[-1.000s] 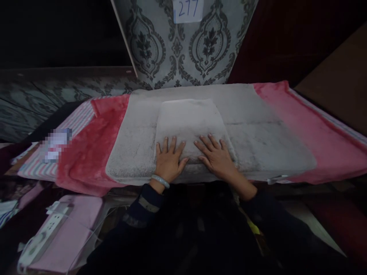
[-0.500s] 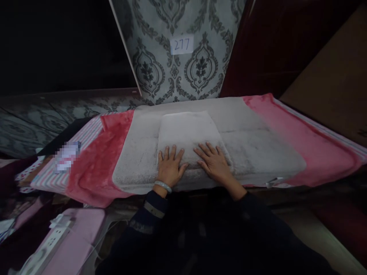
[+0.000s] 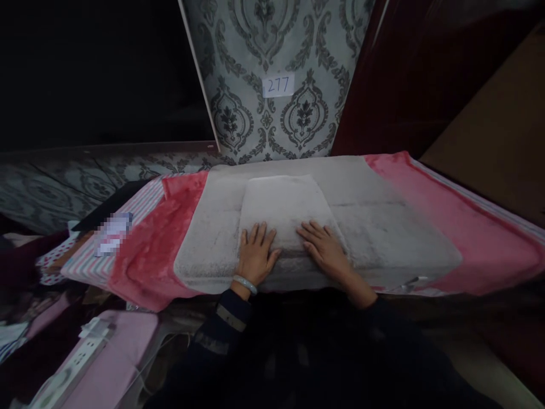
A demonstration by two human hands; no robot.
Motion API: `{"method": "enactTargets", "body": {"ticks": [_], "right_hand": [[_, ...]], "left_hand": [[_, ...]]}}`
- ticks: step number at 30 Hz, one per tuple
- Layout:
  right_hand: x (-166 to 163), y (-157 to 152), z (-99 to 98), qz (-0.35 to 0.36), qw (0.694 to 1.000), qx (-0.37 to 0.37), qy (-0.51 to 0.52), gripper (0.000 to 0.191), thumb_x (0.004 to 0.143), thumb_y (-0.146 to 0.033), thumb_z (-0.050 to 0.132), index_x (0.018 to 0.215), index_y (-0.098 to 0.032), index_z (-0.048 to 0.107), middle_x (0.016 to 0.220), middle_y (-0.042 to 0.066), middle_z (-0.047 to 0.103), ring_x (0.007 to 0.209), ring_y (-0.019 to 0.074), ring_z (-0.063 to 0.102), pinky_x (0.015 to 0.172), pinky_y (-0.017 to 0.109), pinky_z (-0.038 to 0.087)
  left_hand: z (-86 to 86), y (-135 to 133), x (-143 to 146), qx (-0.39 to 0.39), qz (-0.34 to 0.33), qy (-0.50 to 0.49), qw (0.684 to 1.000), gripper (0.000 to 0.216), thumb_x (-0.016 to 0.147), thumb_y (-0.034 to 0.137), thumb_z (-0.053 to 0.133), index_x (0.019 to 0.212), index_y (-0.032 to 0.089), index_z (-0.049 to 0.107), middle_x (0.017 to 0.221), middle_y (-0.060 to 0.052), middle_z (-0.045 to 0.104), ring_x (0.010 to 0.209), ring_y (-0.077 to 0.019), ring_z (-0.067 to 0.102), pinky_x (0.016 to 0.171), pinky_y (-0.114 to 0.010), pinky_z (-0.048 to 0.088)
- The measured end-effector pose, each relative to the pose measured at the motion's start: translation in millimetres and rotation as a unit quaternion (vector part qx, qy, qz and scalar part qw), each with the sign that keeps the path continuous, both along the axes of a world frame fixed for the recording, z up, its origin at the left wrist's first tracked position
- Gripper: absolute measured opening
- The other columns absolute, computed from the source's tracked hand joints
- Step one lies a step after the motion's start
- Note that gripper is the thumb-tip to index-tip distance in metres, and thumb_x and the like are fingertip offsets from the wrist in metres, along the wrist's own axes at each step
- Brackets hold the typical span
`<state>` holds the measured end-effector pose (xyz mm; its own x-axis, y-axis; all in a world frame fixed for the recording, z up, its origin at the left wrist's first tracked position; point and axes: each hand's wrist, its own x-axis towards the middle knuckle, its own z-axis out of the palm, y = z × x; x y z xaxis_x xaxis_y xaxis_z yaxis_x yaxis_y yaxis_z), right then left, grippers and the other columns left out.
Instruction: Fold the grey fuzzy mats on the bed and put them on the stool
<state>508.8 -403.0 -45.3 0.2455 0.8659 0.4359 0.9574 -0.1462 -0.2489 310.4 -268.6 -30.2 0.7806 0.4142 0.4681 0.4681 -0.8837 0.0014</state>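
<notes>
A light grey plush cloth (image 3: 383, 233) lies spread over the table, with a folded, paler rectangular section (image 3: 281, 201) raised at its middle. My left hand (image 3: 256, 253) rests palm down on the near left part of that folded section, its fingers spread and pointing away from me. On the near right part lies my right hand (image 3: 323, 247), flat, with its fingers slanting to the left. Neither hand grips anything. What lies under the palms is hidden.
Beneath the grey cloth, a pink-red blanket (image 3: 157, 238) covers a striped sheet (image 3: 85, 258). A phone-like object (image 3: 113, 234), blurred out, lies at left. A power strip (image 3: 79, 360) sits on a pink stool (image 3: 123, 346). Behind are a dark screen (image 3: 102, 74) and patterned wall.
The view has tilted up slightly, so everything sits lower in the picture. My right hand has slid a little to the right, widening the gap between the hands. Both stay flat on the cloth.
</notes>
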Motion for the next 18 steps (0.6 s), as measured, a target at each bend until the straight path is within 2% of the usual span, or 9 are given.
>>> {"method": "enactTargets", "body": {"ticks": [4, 6, 9, 11, 14, 18], "right_hand": [[13, -10, 12.5, -0.017, 0.996, 0.07, 0.048, 0.046, 0.104, -0.036, 0.031, 0.137, -0.028, 0.062, 0.137, 0.006, 0.063, 0.133, 0.0246, 0.052, 0.114, 0.052, 0.04], [17, -13, 13.6, 0.004, 0.996, 0.07, 0.05, 0.046, 0.103, -0.033, 0.031, 0.136, -0.028, 0.063, 0.137, 0.005, 0.063, 0.131, 0.0231, 0.054, 0.112, 0.049, 0.043], [17, -13, 6.2, 0.034, 0.999, 0.013, 0.022, 0.047, 0.102, -0.032, 0.032, 0.14, -0.026, 0.06, 0.144, 0.006, 0.057, 0.137, 0.0247, 0.049, 0.111, 0.05, 0.044], [17, -15, -1.7, 0.018, 1.0, -0.015, -0.005, 0.049, 0.102, -0.034, 0.034, 0.145, -0.025, 0.055, 0.15, 0.006, 0.051, 0.142, 0.0267, 0.042, 0.114, 0.053, 0.04], [22, -21, -12.1, -0.02, 1.0, -0.014, -0.014, 0.051, 0.102, -0.036, 0.033, 0.15, -0.024, 0.049, 0.154, 0.006, 0.045, 0.146, 0.0262, 0.036, 0.116, 0.054, 0.035], [32, -33, -19.7, -0.057, 0.998, 0.011, 0.014, 0.052, 0.103, -0.037, 0.03, 0.149, -0.023, 0.049, 0.154, 0.007, 0.046, 0.146, 0.0263, 0.035, 0.114, 0.054, 0.037]], "left_hand": [[9.0, -20, 8, 0.016, -0.045, -0.04, 0.998, 0.047, 0.098, 0.037, 0.048, 0.14, 0.016, 0.054, 0.154, -0.016, 0.046, 0.147, -0.0323, 0.035, 0.119, -0.063, 0.026], [7.2, -35, 18, 0.015, -0.087, -0.031, 0.996, 0.049, 0.097, 0.036, 0.049, 0.142, 0.018, 0.053, 0.154, -0.015, 0.047, 0.148, -0.0311, 0.034, 0.121, -0.062, 0.023], [-5.3, -51, 34, 0.004, -0.108, 0.007, 0.994, 0.057, 0.095, 0.041, 0.052, 0.147, 0.02, 0.048, 0.157, -0.013, 0.044, 0.148, -0.0329, 0.033, 0.119, -0.065, 0.023], [-15.3, -56, 40, 0.003, -0.097, 0.019, 0.995, 0.061, 0.095, 0.043, 0.053, 0.15, 0.021, 0.044, 0.158, -0.013, 0.042, 0.147, -0.0343, 0.033, 0.118, -0.067, 0.025], [-24.4, -54, 41, 0.008, -0.091, 0.014, 0.996, 0.06, 0.095, 0.043, 0.052, 0.151, 0.023, 0.044, 0.159, -0.011, 0.041, 0.147, -0.0344, 0.034, 0.117, -0.066, 0.026], [-24.8, -52, 38, 0.007, -0.097, 0.004, 0.995, 0.059, 0.096, 0.042, 0.052, 0.151, 0.024, 0.044, 0.159, -0.01, 0.041, 0.147, -0.0338, 0.034, 0.118, -0.065, 0.026]]}}
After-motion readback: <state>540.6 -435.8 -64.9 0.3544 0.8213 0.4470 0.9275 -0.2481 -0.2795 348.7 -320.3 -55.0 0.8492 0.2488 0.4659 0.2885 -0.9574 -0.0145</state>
